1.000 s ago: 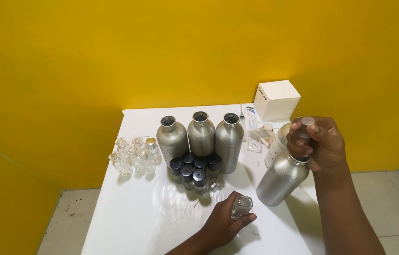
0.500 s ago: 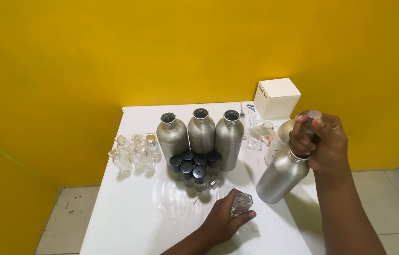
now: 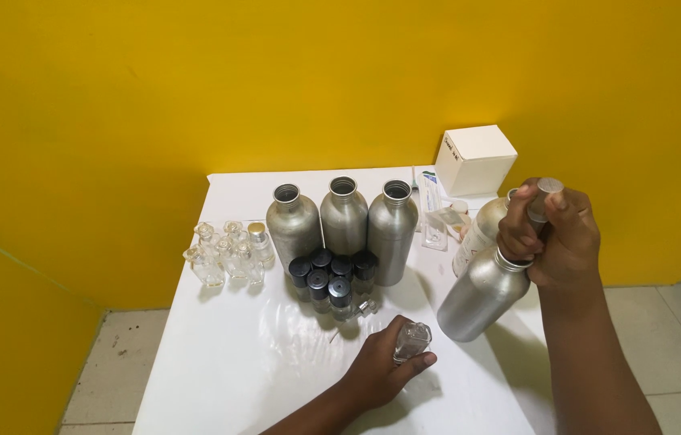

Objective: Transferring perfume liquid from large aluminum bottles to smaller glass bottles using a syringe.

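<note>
Our right hand [image 3: 554, 238] grips the neck of a tilted aluminium bottle [image 3: 481, 294], the fingers closed around it, with a small grey cap [image 3: 544, 196] pinched between thumb and forefinger above the neck; whether the cap sits on the bottle or is lifted clear we cannot tell. The bottle leans with its base down toward the white table [image 3: 236, 362], at the table's right side. Our left hand [image 3: 381, 372] rests on the table near the front edge, its fingers wrapped around a small clear glass bottle [image 3: 411, 341] that stands tilted in the grasp. Behind it, in the middle of the table, three more aluminium bottles [image 3: 344, 217] stand upright in a row with open mouths, touching or nearly so. Just in front of them sits a cluster of small black-capped vials [image 3: 332, 278]. To the left, a group of small clear glass bottles [image 3: 224, 258] stands together, one with a gold-coloured cap. At the far right corner we see a white box [image 3: 476, 159], with some small packets [image 3: 435, 217] lying beside it, and a pale bottle [image 3: 477, 234] partly hidden behind our right hand. A yellow wall [image 3: 195, 80] rises behind the table.
</note>
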